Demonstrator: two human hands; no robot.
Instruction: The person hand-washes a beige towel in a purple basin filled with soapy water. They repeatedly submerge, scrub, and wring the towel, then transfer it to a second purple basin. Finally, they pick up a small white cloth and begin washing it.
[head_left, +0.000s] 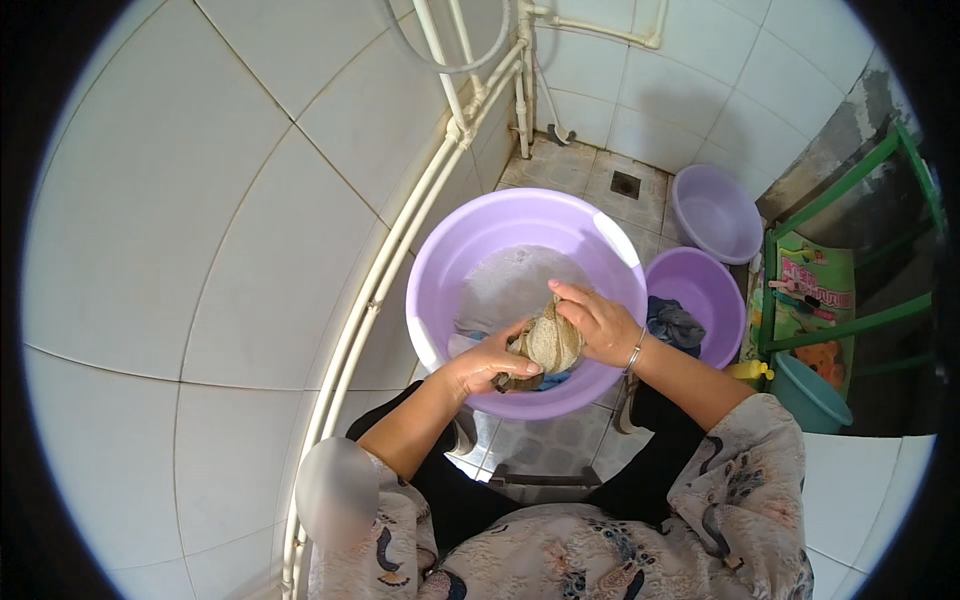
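Between my two hands is a bunched tan cloth (553, 342), held above the near part of a large purple basin (440, 245). My left hand (492, 362) grips its left side, thumb lying across the front. On the other side, my right hand (600, 325) has its fingers closed on the cloth's upper right edge; a bracelet circles that wrist. Cloudy, sudsy water (520, 275) fills the basin's bottom. Some blue fabric shows under the hands, mostly hidden by them and the tan cloth.
Right of the large basin stands a smaller purple basin (722, 300) with dark wet clothes (675, 325). Behind it is another purple basin (715, 212). Farther right are a green metal frame (850, 325), a teal basin (805, 395) and a yellow bottle (748, 370). White pipes (385, 275) run along the left wall.
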